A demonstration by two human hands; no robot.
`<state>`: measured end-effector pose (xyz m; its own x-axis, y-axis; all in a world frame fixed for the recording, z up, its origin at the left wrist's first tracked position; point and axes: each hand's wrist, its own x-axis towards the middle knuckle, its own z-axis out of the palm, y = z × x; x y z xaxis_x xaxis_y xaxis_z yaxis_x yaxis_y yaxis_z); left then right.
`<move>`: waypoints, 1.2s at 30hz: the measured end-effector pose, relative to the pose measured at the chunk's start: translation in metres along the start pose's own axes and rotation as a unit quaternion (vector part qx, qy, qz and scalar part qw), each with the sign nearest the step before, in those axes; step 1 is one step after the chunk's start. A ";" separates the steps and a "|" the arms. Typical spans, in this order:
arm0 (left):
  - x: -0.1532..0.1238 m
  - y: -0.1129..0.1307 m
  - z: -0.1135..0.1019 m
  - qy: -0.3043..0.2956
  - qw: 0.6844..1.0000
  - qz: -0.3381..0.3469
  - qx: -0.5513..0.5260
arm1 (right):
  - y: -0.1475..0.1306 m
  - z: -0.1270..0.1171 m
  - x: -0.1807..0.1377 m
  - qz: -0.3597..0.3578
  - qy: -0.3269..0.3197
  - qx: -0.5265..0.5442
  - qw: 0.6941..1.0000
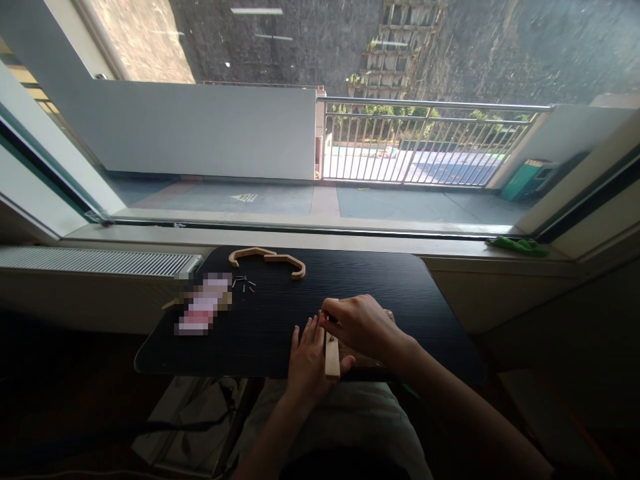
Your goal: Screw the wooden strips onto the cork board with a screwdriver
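A pale wooden block (332, 360) lies near the front edge of the black table, its long side running away from me. My left hand (309, 360) steadies it, with fingers along its left side and the thumb on its right. Over the block's far end, my right hand (363, 323) is closed in a pinch; whatever sits between its fingertips is hidden. A small dark spot shows on the block's top, just below those fingers. Partly under my right hand and wrist is a brown, shiny flat thing (360, 357) whose kind I cannot make out.
Two hook-shaped wooden pieces (295, 263) lie at the back of the black table (380, 273). Several small screws or nails (245, 285) are scattered beside a blurred-out packet (205, 307). Beyond are a radiator (100, 261), a green cloth (519, 247) on the sill and a window.
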<state>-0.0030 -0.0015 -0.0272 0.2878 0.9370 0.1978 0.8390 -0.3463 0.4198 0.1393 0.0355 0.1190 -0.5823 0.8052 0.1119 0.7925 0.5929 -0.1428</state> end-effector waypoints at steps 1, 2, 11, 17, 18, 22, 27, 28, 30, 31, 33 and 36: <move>0.000 0.001 -0.001 0.000 1.000 -0.002 0.001 | 0.000 0.001 0.000 0.002 0.002 0.000 1.000; 0.000 0.001 -0.001 0.000 1.000 -0.002 0.001 | 0.001 0.002 0.000 0.003 0.004 -0.001 1.000; 0.000 -0.001 0.001 0.002 1.000 0.001 0.005 | 0.005 0.003 -0.004 -0.012 0.008 0.011 1.000; 0.000 -0.001 0.001 0.002 1.000 0.001 0.014 | 0.009 -0.003 -0.009 -0.035 0.013 0.054 0.998; 0.000 -0.001 0.001 0.003 1.000 0.003 0.014 | 0.009 -0.005 -0.010 -0.037 0.009 0.058 0.998; 0.000 -0.001 0.002 0.006 1.000 0.000 0.016 | 0.008 -0.007 -0.010 -0.045 -0.011 0.073 0.996; 0.000 -0.001 0.002 0.004 1.000 0.003 0.021 | 0.007 -0.011 -0.009 -0.027 -0.032 0.094 0.995; 0.000 -0.001 0.002 0.004 1.000 0.004 0.023 | 0.007 -0.012 -0.009 -0.028 -0.038 0.098 0.994; 0.000 -0.002 0.003 0.002 1.000 0.005 0.027 | 0.007 -0.015 -0.008 -0.031 -0.045 0.104 0.993; 0.000 -0.003 0.003 0.002 1.000 0.006 0.030 | 0.007 -0.016 -0.008 -0.032 -0.046 0.105 0.993; 0.000 -0.004 0.004 0.005 0.999 0.008 0.035 | 0.007 -0.017 -0.008 -0.030 -0.043 0.106 0.993; 0.000 -0.004 0.004 0.016 0.999 0.011 0.036 | 0.007 -0.017 -0.008 -0.028 -0.041 0.097 0.994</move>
<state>-0.0045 -0.0003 -0.0328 0.2926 0.9271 0.2341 0.8640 -0.3612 0.3506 0.1524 0.0334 0.1335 -0.6440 0.7637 0.0451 0.7132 0.6207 -0.3257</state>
